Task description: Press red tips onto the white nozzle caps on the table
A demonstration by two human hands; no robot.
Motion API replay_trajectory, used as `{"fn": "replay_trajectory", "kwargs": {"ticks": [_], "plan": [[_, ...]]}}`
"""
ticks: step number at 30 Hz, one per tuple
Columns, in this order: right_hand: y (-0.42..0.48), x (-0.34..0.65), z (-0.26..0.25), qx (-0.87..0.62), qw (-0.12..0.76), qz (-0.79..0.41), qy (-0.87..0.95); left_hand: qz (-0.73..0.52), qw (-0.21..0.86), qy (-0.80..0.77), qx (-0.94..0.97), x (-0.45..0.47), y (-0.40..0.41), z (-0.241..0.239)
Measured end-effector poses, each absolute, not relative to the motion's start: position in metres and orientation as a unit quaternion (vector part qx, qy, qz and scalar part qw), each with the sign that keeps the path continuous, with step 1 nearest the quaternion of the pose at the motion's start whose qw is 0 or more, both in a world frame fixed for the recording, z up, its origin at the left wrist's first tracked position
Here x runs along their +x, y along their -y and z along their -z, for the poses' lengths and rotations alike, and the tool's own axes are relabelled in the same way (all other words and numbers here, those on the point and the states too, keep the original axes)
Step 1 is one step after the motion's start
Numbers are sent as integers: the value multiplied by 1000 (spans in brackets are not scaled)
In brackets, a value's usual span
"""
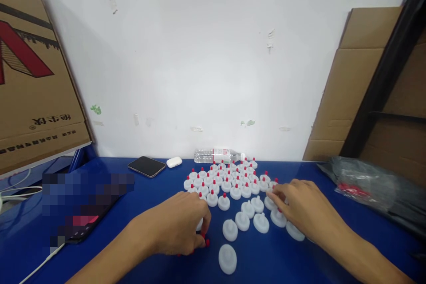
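Many white, round, squat nozzle lids stand on the blue table, several with a small red cap on the tip, like the capped lid (pixel 224 202). Nearer me are bare lids, among them one (pixel 227 259) at the front and another (pixel 261 223). My left hand (pixel 181 224) is low at centre-left, thumb and index finger pinched at a red cap (pixel 203 235). Another loose red cap (pixel 207 242) lies beside the fingertips. My right hand (pixel 299 202) reaches over the right-hand lids, its curled fingers closed at the red tip of a lid (pixel 278 218), partly hiding it.
Against the wall lie a clear plastic bottle (pixel 213 155), a white earphone case (pixel 174 162) and a phone (pixel 147 167). A dark device with a white cable (pixel 43 262) is at left. Grey plastic bags (pixel 369 186) lie at right. Cardboard (pixel 349 93) leans behind them.
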State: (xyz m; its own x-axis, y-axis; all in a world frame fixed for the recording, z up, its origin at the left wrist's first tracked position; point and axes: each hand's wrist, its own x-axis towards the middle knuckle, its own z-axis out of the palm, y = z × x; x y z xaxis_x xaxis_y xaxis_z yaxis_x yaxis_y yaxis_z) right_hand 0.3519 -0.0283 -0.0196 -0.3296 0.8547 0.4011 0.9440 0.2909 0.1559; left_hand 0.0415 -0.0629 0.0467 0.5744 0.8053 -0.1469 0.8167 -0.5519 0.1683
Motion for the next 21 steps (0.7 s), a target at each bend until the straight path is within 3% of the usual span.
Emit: {"fn": "replay_trajectory", "kwargs": {"ticks": [5, 13, 21], "plan": [[28, 354, 13, -567, 127, 198, 790, 19, 154, -464, 872, 39, 62, -50], [34, 339, 14, -506, 325, 69, 796, -128, -22, -405, 905, 52, 58, -48], [57, 316, 10, -341, 373, 124, 854, -177, -103, -346, 916, 69, 68, -14]]}}
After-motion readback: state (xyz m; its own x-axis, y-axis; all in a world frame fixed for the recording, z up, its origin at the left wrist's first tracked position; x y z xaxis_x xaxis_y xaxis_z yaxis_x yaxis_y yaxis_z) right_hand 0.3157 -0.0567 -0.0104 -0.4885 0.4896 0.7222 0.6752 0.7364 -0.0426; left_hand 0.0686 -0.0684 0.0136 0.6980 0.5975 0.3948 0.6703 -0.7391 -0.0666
